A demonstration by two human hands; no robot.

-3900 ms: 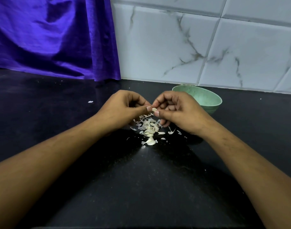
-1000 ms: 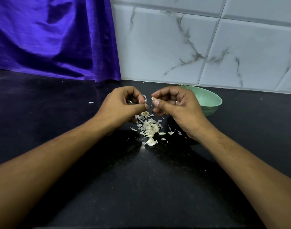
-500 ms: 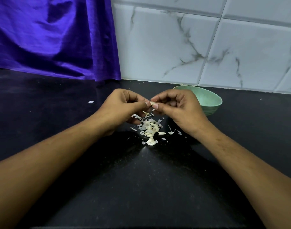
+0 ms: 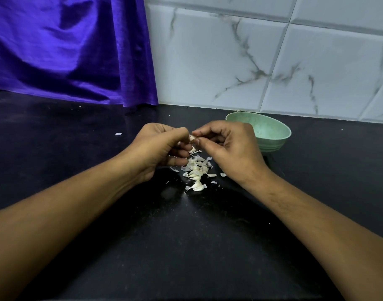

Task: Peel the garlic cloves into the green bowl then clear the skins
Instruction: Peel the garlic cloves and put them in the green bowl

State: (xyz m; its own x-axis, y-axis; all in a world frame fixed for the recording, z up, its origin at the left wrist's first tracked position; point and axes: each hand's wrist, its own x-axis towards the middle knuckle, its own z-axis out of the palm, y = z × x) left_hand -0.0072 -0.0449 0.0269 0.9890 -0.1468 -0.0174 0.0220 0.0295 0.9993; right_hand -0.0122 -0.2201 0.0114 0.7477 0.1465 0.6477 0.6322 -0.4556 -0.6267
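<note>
Hovering over the skin pile (image 4: 197, 168), one garlic clove (image 4: 192, 138) is pinched by curled fingers of left hand (image 4: 160, 146) and right hand (image 4: 227, 146); green bowl (image 4: 275, 144) is set at 2 o'clock from pile.

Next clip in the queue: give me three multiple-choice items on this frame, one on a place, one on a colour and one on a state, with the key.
1. Where is the green bowl?
A. just beyond the right hand, near the tiled wall
B. left of both arms
C. at the near edge

2. What colour is the hanging cloth?
A. red
B. purple
C. yellow

3. How is the garlic clove held?
A. both hands pinch it at their fingertips
B. it lies on an open palm
C. neither hand touches it

Key:
1 A, its rim shows past the right knuckles by the wall.
2 B, the fabric is plainly purple.
3 A, the left hand and the right meet on it above the skins.
</note>
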